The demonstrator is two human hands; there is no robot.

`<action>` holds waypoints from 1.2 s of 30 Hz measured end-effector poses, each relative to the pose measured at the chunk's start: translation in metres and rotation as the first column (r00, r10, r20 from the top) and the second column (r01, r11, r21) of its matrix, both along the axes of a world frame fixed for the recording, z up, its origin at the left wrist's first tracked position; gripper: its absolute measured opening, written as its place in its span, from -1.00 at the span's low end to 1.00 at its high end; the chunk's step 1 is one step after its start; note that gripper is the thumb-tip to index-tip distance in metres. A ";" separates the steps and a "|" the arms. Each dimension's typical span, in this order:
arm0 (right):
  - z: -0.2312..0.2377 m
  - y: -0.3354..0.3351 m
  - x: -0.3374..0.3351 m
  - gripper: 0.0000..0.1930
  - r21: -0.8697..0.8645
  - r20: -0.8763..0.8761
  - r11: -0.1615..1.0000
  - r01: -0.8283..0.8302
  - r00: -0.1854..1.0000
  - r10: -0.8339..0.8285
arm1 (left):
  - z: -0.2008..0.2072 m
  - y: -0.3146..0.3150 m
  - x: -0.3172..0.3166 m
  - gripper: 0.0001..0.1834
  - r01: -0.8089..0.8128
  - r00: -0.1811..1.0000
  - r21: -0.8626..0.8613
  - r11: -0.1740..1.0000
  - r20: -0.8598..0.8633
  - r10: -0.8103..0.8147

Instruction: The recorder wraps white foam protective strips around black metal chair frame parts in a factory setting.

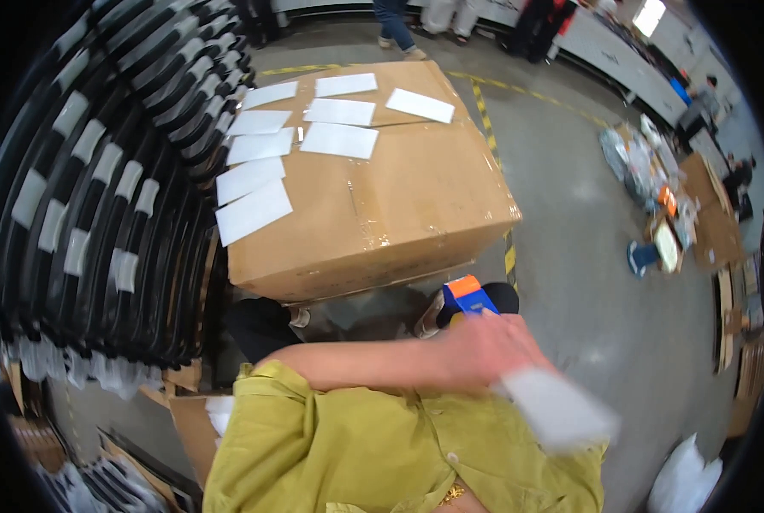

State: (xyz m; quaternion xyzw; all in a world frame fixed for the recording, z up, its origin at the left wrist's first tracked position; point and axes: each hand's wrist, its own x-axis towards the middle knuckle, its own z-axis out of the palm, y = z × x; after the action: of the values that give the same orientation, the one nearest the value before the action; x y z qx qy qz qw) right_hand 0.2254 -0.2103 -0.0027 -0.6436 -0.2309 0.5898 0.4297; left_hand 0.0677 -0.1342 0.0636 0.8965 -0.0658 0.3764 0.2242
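Observation:
My left hand reaches across my body to the right, my forearm bare below a yellow-green sleeve. It grips a blurred white sheet that hangs down to the right. A small blue and orange object shows just above the hand; whether the hand holds it is unclear. My right hand is out of sight. In front of me stands a large cardboard box sealed with clear tape. Several white sheets lie across its top and left side.
Rows of black curved parts with white tags fill the left. Yellow-black floor tape runs past the box. Cardboard and loose packaging litter the right floor. A white bag lies at lower right. People's legs stand by a far bench.

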 end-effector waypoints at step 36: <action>-0.075 0.163 0.161 -0.67 0.263 0.033 0.898 0.354 0.927 -0.375 | -0.186 0.227 -0.254 -0.72 -0.320 0.130 -0.945 -0.063 -0.110 0.985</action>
State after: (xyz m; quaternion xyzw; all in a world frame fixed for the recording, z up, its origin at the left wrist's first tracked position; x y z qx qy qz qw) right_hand 0.3861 -0.0473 -0.0781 -0.6394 -0.1969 0.4376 0.6008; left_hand -0.1867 0.0932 -0.1226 0.3233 0.5585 0.6934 0.3204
